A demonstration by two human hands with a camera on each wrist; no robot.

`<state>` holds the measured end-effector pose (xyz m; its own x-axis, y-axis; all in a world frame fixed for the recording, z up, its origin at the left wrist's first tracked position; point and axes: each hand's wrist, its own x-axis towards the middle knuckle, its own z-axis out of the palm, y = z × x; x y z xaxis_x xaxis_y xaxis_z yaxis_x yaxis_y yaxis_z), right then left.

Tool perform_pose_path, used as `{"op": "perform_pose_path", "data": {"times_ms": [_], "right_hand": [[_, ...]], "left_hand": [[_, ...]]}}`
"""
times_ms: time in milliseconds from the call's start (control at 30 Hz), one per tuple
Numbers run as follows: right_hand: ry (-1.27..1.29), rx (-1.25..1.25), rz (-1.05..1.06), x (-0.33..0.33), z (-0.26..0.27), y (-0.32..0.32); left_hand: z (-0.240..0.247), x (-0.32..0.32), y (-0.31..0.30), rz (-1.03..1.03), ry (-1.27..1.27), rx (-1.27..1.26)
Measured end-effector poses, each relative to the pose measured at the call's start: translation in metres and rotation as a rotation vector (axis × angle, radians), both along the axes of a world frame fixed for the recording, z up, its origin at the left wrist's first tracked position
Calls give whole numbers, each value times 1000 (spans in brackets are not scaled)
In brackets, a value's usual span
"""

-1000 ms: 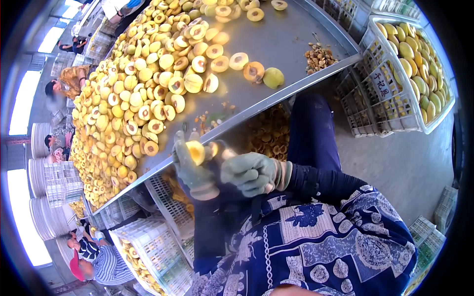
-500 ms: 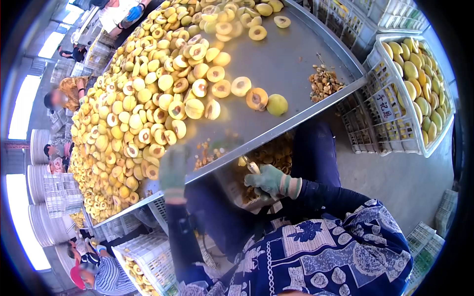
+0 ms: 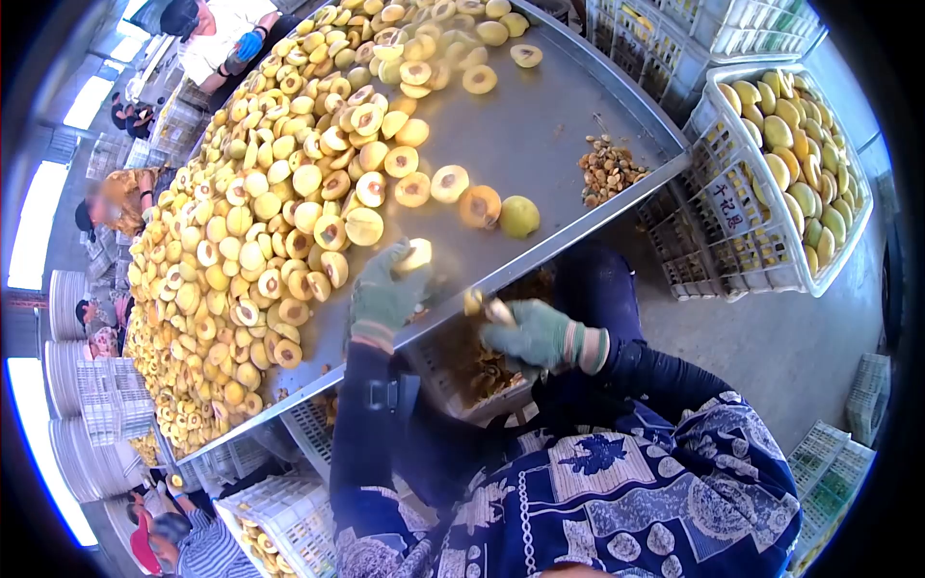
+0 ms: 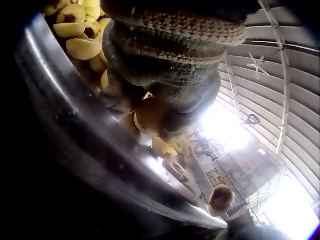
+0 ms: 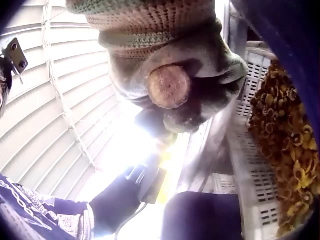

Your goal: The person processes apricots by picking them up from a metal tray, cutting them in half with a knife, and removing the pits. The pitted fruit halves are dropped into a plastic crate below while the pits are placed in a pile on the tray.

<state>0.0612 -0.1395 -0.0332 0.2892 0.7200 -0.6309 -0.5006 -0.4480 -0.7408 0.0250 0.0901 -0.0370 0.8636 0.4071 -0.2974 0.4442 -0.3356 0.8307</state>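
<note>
My gloved left hand (image 3: pixel 385 299) is over the near edge of the metal table, with a yellow peach half (image 3: pixel 416 254) at its fingertips. In the left wrist view the thumb and fingers pinch that half (image 4: pixel 150 117). Just off the table's rim (image 3: pixel 578 223), my gloved right hand (image 3: pixel 544 335) grips a short tool (image 3: pixel 499 312) by its handle. The handle's round butt (image 5: pixel 169 86) pokes out of the fist in the right wrist view. At the tool's tip sits a brownish pit (image 4: pixel 221 199) with yellow flesh around it; the working end itself is hidden.
A heap of peach halves (image 3: pixel 255 226) covers the table's left side, and a small pile of pits (image 3: pixel 609 171) lies near its right corner. Below the table edge stands a crate (image 5: pixel 257 185) of pits and scraps. A crate of whole peaches (image 3: pixel 771 226) is at right.
The hands were close together in front of the table with a peach half between them. They parted, the left going out over the table and the right dropping back; now the right has risen slightly.
</note>
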Motion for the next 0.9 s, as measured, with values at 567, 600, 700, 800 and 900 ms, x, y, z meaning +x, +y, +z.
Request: {"op": "perform_pose_path", "data": {"times_ms": [567, 600, 700, 800, 900], "right_hand": [[-102, 175, -227, -31, 22, -9], [-90, 248, -212, -33, 12, -6], [5, 363, -243, -42, 20, -9], [-135, 391, -379, -58, 24, -5], [-200, 321, -469, -72, 7, 4]], "left_hand": [[29, -86, -59, -468, -556, 508], [23, -88, -58, -493, -615, 535], [26, -97, -72, -297, -588, 143], [23, -105, -86, -152, -525, -14], [-6, -106, -95, -36, -694, 196]]}}
